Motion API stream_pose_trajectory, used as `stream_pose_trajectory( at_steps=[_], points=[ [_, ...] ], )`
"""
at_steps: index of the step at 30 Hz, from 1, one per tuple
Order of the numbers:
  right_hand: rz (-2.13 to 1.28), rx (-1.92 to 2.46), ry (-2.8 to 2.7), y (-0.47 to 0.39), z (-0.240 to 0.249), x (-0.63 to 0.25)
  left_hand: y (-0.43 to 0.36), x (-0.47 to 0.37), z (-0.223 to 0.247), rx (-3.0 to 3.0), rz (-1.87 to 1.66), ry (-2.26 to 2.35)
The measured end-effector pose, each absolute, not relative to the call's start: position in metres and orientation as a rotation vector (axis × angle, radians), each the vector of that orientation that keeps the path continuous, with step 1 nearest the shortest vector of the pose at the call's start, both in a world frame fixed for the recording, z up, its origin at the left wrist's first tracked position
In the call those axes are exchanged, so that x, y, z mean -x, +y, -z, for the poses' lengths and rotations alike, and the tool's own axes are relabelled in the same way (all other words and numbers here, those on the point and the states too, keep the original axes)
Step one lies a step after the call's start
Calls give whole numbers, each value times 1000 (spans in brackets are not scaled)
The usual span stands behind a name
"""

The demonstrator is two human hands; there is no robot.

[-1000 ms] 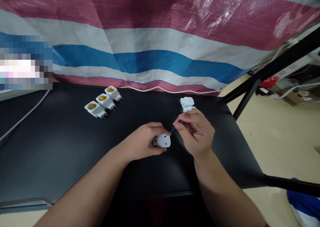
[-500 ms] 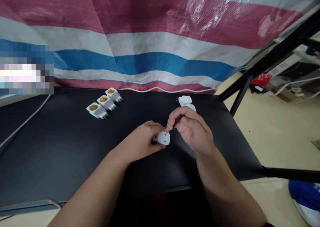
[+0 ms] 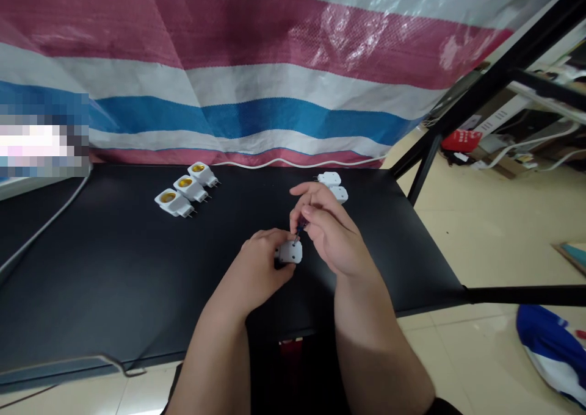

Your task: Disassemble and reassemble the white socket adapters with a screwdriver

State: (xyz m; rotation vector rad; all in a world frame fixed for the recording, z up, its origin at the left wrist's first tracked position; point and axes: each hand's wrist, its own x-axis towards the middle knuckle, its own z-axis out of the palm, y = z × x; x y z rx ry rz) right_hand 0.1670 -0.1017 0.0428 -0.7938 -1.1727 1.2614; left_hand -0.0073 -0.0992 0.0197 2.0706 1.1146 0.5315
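Note:
Between the thumb and fingers of my left hand [image 3: 263, 268] is a white plug-in lamp socket [image 3: 291, 253], held on the black table with its face with small dark holes turned up. My right hand [image 3: 332, 232] pinches a small screwdriver [image 3: 299, 230], its thin shaft tilted and its tip at the upper hole of that face. The index finger of this hand is raised off the handle. Beyond it lie two more white plug-in sockets, one [image 3: 329, 179] behind the other [image 3: 339, 194], with their holed sides up.
Several brass-lined lamp sockets with plug pins, such as the nearest [image 3: 173, 202], stand in a slanting row on the table [image 3: 114, 268]. A white cable [image 3: 279, 161] runs along the back edge by a striped plastic sheet [image 3: 256, 116]. A black metal frame [image 3: 425, 152] rises at the right.
The view has shifted a little. My right hand has turned, its index finger now lifted, and the screwdriver stands steeper in the hole. My left hand keeps its hold on the socket.

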Motion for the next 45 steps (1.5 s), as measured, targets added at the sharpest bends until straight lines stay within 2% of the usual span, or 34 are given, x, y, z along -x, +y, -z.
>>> stream_pose_trajectory(
  at_steps=[7, 13, 22, 32, 38, 45],
  points=[
    [-1333, 676, -1118, -103, -40, -164, -114, -14, 0, -2142, -753, 1240],
    [-1265, 674, -1124, -108, -35, -159, -135, -24, 13, -2151, -870, 1251],
    [-1230, 699, -1114, -110, -29, -152, -132, -15, 15, -2085, -855, 1193],
    [-1078, 684, -1221, -106, -23, -152, -112, -14, -24, -2113, -503, 1310],
    [-1035, 757, -1269, -106, -25, -163, -95, -9, -22, -1995, -582, 1045],
    [-1126, 724, -1386, -110, -35, -173, -100, -8, -11, -1995, -616, 960]
  ],
)
